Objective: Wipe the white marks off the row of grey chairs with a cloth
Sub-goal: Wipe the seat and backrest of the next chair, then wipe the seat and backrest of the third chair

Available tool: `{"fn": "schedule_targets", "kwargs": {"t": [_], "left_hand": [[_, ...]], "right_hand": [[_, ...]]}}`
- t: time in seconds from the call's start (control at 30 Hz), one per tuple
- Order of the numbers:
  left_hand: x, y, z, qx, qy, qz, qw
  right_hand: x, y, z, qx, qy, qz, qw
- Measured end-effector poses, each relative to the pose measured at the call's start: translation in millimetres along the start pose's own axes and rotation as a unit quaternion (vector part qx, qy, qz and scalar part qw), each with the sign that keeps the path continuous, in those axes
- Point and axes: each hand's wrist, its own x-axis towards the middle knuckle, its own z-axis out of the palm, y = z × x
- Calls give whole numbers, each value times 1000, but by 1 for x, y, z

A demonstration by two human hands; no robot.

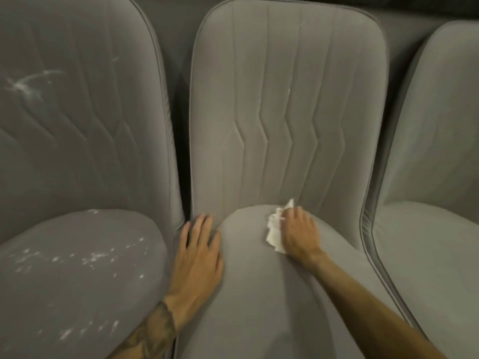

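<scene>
Gripping one white cloth (274, 234), right hand (298, 233) presses the middle chair (285, 99) of three; left hand (198, 255) fingers spread.

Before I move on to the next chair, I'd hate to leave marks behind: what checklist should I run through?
1. Cloth in grip: ok, right hand pinches the white cloth.
2. Left hand braced: ok, flat on the middle seat at its left edge.
3. Middle seat clean: ok where visible.
4. Middle backrest clean: not ok, faint white flecks along a seam.
5. Left chair clean: not ok, white marks on seat and backrest.
6. Right chair: cannot tell, only partly in view.
</scene>
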Motion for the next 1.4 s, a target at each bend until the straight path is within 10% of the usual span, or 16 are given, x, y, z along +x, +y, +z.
{"fn": "schedule_targets", "kwargs": {"t": [0.17,0.43,0.67,1.0,1.4], "left_hand": [[-22,4,-4,23,-22,-8,999],[-30,9,4,20,-20,-42,999],[-26,11,8,35,-25,-23,999],[-44,-1,10,-53,-51,-3,997],[-124,-143,-49,-67,-97,-128,985]], "right_hand": [[-22,-6,-16,37,-3,102,994],[-48,-44,-9,65,17,-106,992],[-40,63,-11,41,62,129,989],[-108,-102,-14,210,51,-77,973],[-132,-258,-63,304,20,-111,946]]}}
